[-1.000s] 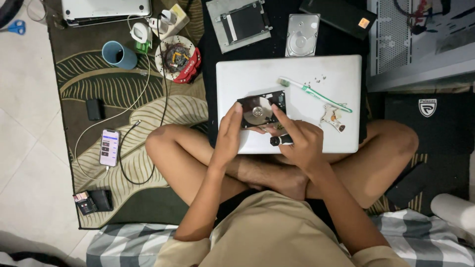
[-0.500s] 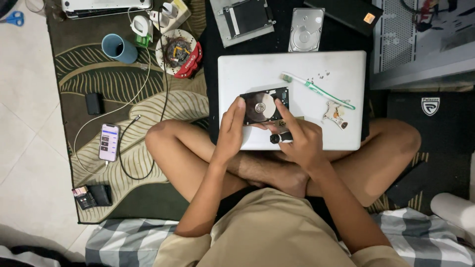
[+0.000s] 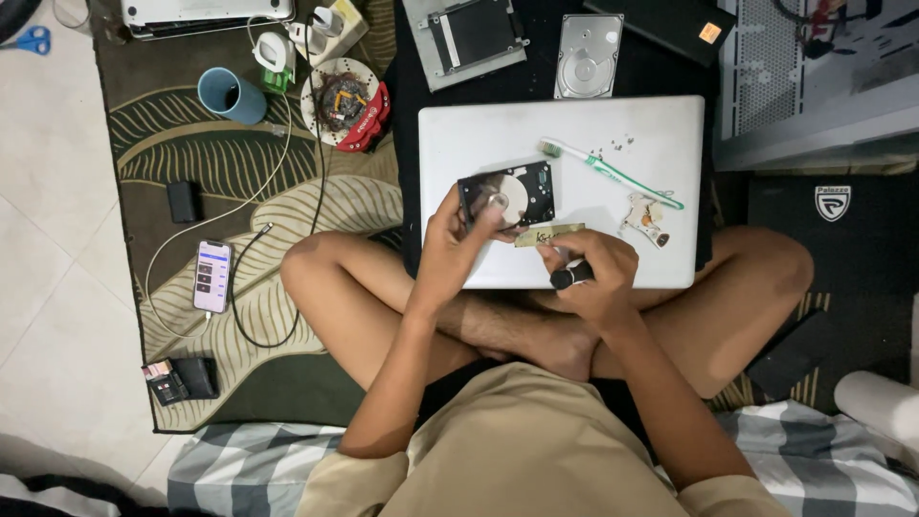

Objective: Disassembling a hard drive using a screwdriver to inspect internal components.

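Underneath everything lies a dark rug with pale leaf shapes, and on it a person sits cross-legged with a closed white laptop across the knees; the laptop serves as the landmark for all else. Off its right edge stands a grey computer case. Just beyond its far edge lie a metal drive bracket, a second silver hard drive and a flat black box. Well to its left on the rug are a blue cup, a round plate of small parts and, nearer the person, a phone with a lit screen on a cable.

On the laptop's lid, left of middle, sits the opened hard drive, its shiny disc showing. The left hand rests on the drive's near left corner, fingers closed against its edge and thumb over the disc. The right hand, at the lid's near edge, is wrapped narrowly around a black-handled tool. Between the two hands, touching the drive's near side, lies a small tan strip. A green-and-white toothbrush lies slanted across the lid's middle, a small metal drive part sits to the right of it, and a few tiny screws are scattered near the far edge.
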